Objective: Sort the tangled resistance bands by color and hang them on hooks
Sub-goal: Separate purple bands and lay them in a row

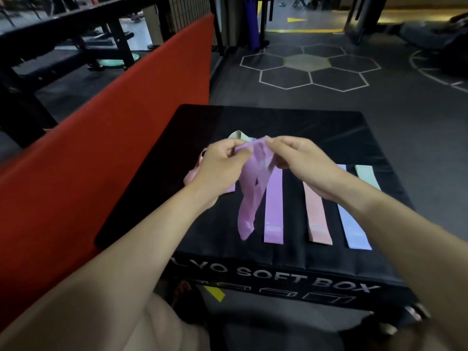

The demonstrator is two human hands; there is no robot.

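A twisted purple band (249, 198) hangs above the black soft box (157, 178); my left hand (222, 163) and my right hand (296, 155) each pinch its upper end. Flat on the box lie a purple band (273, 211), a peach band (317, 219), a pale blue band (354, 229) and a mint band (367, 177), side by side. Behind my left hand sits a tangle with a pink band (193, 173) and a pale green band (239, 136), partly hidden. No hooks are in view.
A red padded barrier (88, 138) runs along the left of the box. Dark gym floor with white hexagon markings (311, 69) stretches beyond. Black gym frames (76, 41) stand at the far left.
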